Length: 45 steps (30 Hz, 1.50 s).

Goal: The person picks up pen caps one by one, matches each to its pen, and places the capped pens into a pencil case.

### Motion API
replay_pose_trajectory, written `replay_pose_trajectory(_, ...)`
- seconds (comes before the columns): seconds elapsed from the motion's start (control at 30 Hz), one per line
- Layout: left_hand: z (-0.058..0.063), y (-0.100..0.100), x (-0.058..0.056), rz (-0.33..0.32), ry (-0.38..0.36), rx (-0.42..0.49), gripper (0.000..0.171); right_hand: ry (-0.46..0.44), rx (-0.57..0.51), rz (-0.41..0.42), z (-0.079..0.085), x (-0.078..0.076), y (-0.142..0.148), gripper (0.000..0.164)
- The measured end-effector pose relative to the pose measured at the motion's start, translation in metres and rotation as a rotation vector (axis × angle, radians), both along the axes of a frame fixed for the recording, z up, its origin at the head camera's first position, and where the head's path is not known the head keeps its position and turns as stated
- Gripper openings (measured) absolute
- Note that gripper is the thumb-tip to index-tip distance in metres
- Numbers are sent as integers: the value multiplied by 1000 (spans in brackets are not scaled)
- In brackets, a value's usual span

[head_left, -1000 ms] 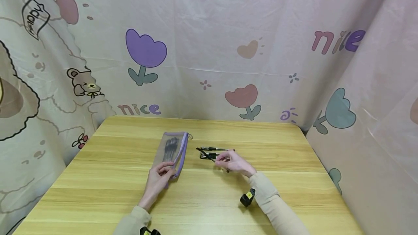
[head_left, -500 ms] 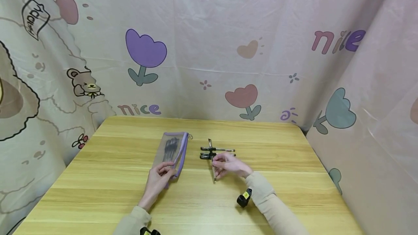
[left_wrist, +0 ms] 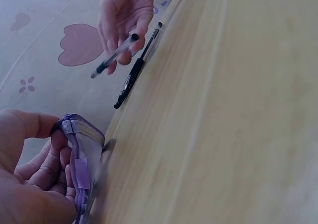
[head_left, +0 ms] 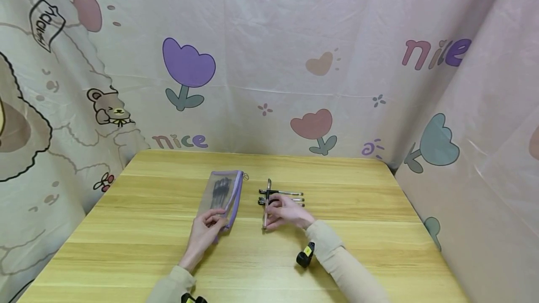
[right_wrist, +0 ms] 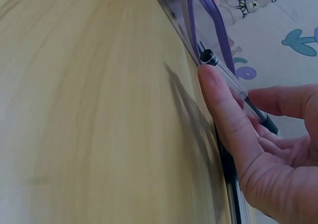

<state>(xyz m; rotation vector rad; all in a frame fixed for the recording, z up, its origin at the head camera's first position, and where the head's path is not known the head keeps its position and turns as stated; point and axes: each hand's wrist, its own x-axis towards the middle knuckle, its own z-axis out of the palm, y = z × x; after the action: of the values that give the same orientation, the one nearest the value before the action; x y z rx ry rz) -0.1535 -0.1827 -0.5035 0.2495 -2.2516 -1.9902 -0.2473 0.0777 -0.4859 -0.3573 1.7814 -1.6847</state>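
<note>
A clear pouch point(head_left: 206, 200) with a purple zipper edge lies on the table, several dark pens point(head_left: 221, 191) showing through its side. My left hand point(head_left: 204, 233) pinches the pouch's near zipper end point(left_wrist: 79, 149), and the zipper edge bows apart in the right wrist view. Between thumb and fingers, my right hand point(head_left: 289, 210) holds a clear pen with a black grip point(right_wrist: 233, 82), raised over the table and pointing away from me. Beneath and beside that hand lie other black-gripped pens point(head_left: 290, 193), partly covered by it.
The wooden table point(head_left: 358, 191) carries the pouch left of the loose pens. A patterned cloth point(head_left: 261, 60) hangs behind the table and along both sides. Black wrist cameras point(head_left: 305, 255) sit at both cuffs.
The right hand has moved left, toward the pouch, and the pen in it has turned from slanting sideways to pointing away from me. The left hand stays on the pouch.
</note>
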Motion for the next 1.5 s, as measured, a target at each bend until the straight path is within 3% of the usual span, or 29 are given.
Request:
replay_pose_trajectory(0.27, -1, -1, 0, -9, 6, -21, 31, -125, -61, -58, -2, -9, -28, 73)
replay_pose_trajectory(0.73, 0, 1, 1, -31, 30, -3, 29, -175, -29, -65, 0, -24, -80, 56)
replay_pose_trajectory(1.13, 0, 0, 3, -61, 26, 11, 28, -127, 77, -117, 3, -32, -101, 40)
replay_pose_trajectory(1.37, 0, 0, 2, -61, 15, 0, 27, -139, 44, -106, 2, -35, -107, 40)
replay_pose_trajectory(1.5, 0, 1, 2, -59, 10, 2, 27, -120, 35, -74, 1, -34, -110, 31)
